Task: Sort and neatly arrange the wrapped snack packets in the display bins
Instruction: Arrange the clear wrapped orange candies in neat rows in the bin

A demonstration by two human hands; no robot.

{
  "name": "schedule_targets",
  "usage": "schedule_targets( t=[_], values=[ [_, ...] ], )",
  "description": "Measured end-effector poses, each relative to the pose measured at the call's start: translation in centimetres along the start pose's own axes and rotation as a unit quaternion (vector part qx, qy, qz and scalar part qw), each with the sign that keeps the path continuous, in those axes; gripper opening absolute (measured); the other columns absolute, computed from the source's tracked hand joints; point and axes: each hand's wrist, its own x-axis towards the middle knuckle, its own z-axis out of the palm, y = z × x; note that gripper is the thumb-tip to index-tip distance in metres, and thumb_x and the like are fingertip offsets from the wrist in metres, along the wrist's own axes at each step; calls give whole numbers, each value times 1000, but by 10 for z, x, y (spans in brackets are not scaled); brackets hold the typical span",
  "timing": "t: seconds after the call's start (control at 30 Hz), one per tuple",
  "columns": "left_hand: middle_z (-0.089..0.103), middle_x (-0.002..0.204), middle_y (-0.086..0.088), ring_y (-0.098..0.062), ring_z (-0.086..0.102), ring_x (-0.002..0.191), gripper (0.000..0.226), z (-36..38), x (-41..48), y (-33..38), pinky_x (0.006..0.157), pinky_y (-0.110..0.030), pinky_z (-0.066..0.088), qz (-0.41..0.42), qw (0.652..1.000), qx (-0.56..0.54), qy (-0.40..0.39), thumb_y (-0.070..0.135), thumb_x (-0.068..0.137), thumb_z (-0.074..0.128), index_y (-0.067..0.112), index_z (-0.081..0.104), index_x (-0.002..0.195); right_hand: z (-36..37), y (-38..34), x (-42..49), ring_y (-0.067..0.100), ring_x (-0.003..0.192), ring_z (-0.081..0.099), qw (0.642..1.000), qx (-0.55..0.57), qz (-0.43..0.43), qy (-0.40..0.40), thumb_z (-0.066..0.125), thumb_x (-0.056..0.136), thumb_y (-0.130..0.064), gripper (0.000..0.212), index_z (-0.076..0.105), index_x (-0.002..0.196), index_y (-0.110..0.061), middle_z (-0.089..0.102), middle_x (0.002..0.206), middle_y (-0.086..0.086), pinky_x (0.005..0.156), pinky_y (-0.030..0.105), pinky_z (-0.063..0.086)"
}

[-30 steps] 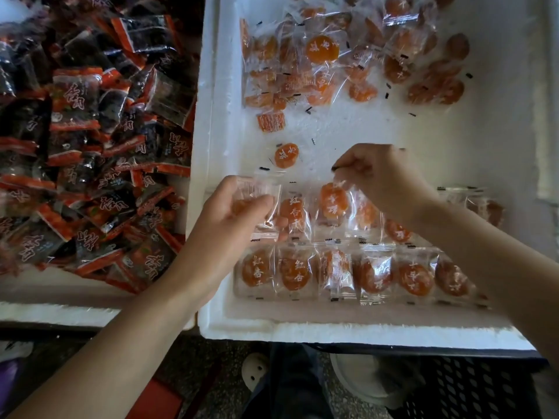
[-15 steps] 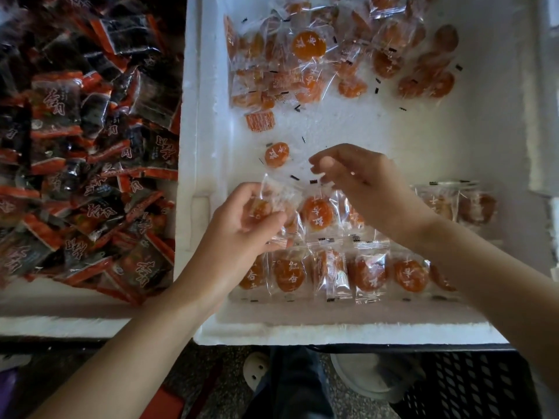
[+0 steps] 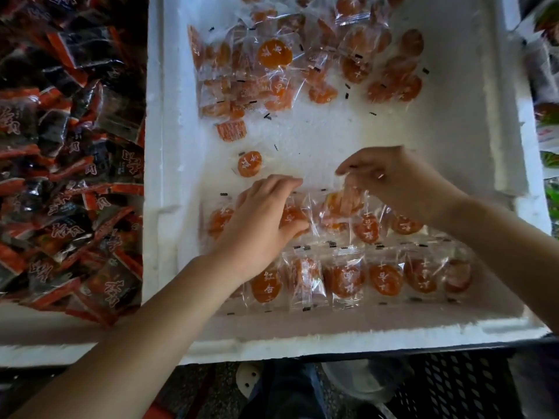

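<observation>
A white foam bin (image 3: 332,343) holds clear-wrapped orange snack packets. One tidy row (image 3: 348,281) lies along its front wall, and a second, partial row sits just behind it. My left hand (image 3: 263,219) rests palm down on the left of that second row, thumb and fingers around an orange packet (image 3: 292,214). My right hand (image 3: 393,179) pinches the top edge of another orange packet (image 3: 344,202) and holds it tilted over the middle of the row. A lone packet (image 3: 249,168) lies just beyond my left hand. A loose heap (image 3: 275,55) fills the far end.
To the left, a second foam bin is piled with dark and red packets (image 3: 75,176). Green packs (image 3: 549,128) show past the right wall. A black crate (image 3: 453,385) and floor lie below the front edge. Bare white bin floor (image 3: 378,128) separates heap and rows.
My left hand has lowered its packet flat onto the second row's left end. My right hand has shifted right and now pinches a packet over the row's middle.
</observation>
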Motion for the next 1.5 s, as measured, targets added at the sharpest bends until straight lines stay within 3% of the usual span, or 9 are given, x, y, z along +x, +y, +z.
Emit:
schedule_targets(
  t=[0.27, 0.4, 0.67, 0.87, 1.03, 1.17, 1.27, 1.37, 1.5],
  values=[
    [27, 155, 6, -14, 20, 143, 74, 7, 5, -2, 117, -27, 8, 10, 995, 87, -53, 36, 92, 59, 21, 21, 154, 38, 2, -9, 12, 122, 41, 994, -94, -49, -2, 49, 94, -12, 37, 50, 130, -19, 48, 129, -4, 108, 28, 33],
    [28, 154, 7, -12, 22, 142, 68, 5, 4, -2, 115, -22, 9, 18, 996, 72, -47, 38, 95, 54, 21, 23, 153, 46, 3, -15, 16, 125, 42, 989, -132, -57, -13, 44, 96, -14, 39, 47, 134, -17, 49, 133, 0, 107, 37, 37],
    [46, 139, -3, -19, 43, 128, 51, -7, 23, -27, 113, -35, 33, -70, 989, -23, 130, 26, 93, 56, 13, 45, 140, 31, -14, 17, 20, 125, 45, 990, -95, -74, 72, 50, 95, -20, 46, 40, 139, -13, 46, 137, 5, 104, 25, 32],
    [42, 142, -7, -25, 40, 131, 55, -7, 41, -38, 110, -40, 29, -134, 981, 50, 132, 20, 90, 66, 16, 42, 140, 23, -43, 84, 21, 141, 23, 975, -124, -117, 143, 53, 94, -16, 59, 26, 146, -11, 28, 151, 6, 117, 28, 12],
    [51, 105, -2, -17, 57, 93, 16, -12, 43, -42, 84, -25, 44, -132, 982, 23, 132, 16, 94, 59, 11, 58, 110, 18, -49, 128, 22, 146, 0, 967, -194, -102, 126, 48, 95, -6, 67, 12, 150, -16, 10, 158, 3, 116, 32, -2],
    [47, 86, 12, -1, 48, 68, 6, -26, 30, -35, 65, -5, 39, -127, 974, -71, 172, 20, 97, 54, 18, 49, 99, 14, -52, 136, 27, 134, 29, 962, -221, -82, 140, 54, 93, -9, 60, 26, 146, -16, 34, 146, 7, 113, 36, 20],
    [58, 84, 13, 5, 59, 77, 7, -37, 18, -27, 69, -5, 44, -129, 945, -233, 189, 24, 98, 54, 20, 51, 103, 12, -52, 130, 30, 124, 38, 957, -231, -77, 157, 53, 95, -18, 52, 33, 142, -12, 42, 134, 14, 106, 39, 33],
    [67, 94, 0, -9, 69, 84, 11, -46, 8, -22, 76, -25, 57, -163, 888, -393, 174, 28, 98, 50, 17, 54, 99, 10, -50, 119, 31, 109, 51, 958, -173, -102, 206, 44, 98, -20, 32, 51, 126, -6, 53, 121, 17, 90, 42, 47],
    [66, 103, -8, -14, 72, 84, 11, -55, 2, -18, 79, -29, 60, -200, 772, -579, 171, 22, 100, 43, 14, 51, 99, 8, -63, 87, 4, 78, 57, 952, -48, -118, 279, 49, 96, -15, 20, 63, 109, -7, 62, 105, 0, 70, 17, 51]
  ],
)
